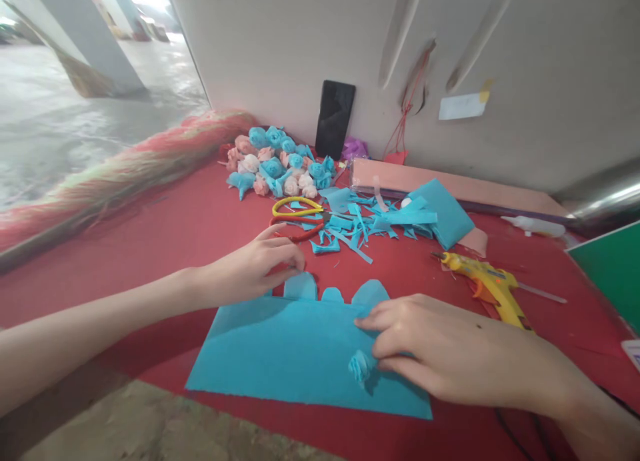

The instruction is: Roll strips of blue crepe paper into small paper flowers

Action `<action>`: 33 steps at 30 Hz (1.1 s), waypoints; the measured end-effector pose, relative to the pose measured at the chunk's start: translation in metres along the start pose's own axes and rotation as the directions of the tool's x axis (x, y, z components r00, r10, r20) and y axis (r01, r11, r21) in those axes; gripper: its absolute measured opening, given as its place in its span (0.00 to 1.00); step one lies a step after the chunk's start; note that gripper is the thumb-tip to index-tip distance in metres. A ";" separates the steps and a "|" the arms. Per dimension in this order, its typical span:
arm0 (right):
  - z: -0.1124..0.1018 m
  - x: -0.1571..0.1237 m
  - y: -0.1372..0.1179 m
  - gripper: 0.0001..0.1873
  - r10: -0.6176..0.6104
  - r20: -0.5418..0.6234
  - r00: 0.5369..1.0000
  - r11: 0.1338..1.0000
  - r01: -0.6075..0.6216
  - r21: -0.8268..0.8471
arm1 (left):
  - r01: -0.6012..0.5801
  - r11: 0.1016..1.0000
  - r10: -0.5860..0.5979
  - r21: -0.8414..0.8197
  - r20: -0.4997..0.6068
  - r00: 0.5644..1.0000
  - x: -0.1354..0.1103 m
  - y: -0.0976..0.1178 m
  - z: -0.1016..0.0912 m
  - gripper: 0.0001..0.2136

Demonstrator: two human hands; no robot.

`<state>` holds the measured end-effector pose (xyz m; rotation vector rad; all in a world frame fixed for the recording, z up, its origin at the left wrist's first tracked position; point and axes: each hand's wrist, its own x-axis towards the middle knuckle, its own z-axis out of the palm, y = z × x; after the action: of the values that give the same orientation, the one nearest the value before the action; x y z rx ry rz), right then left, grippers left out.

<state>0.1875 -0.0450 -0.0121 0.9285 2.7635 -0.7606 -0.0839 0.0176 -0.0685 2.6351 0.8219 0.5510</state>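
Observation:
A blue paper sheet (295, 351) with rounded tabs cut along its far edge lies on the red cloth (165, 234). My left hand (253, 268) rests at the sheet's far left corner, fingers curled and pinching its edge. My right hand (440, 348) lies on the sheet's right part, fingers closed round a small rolled blue paper flower (361, 366). Just beyond my left hand lie scissors with yellow and red handles (299, 216).
A heap of blue, pink and white paper roses (277, 161) sits at the back by a black phone (335, 118) leaning on the wall. Blue paper scraps (360, 224), a folded blue sheet (445, 211), a yellow glue gun (493, 284) and a green board (613, 264) lie to the right.

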 end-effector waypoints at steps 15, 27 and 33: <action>-0.010 0.006 0.009 0.07 0.288 -0.731 0.619 0.740 0.340 0.580 | 0.051 0.950 -0.146 -0.308 -0.294 0.945 0.059 0.067 -0.047 0.04; -0.004 0.003 0.006 0.09 0.353 -0.829 0.433 0.714 0.448 0.538 | -0.033 0.876 -0.170 -0.480 -0.373 0.912 0.085 0.078 -0.048 0.12; -0.003 0.006 0.004 0.10 0.361 -0.844 0.397 0.736 0.434 0.519 | -0.041 0.857 -0.127 -0.514 -0.286 0.950 0.085 0.081 -0.042 0.03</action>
<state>0.1856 -0.0377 -0.0127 1.9701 3.4018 -1.8804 -0.0004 0.0130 0.0242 2.0570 0.6928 1.0357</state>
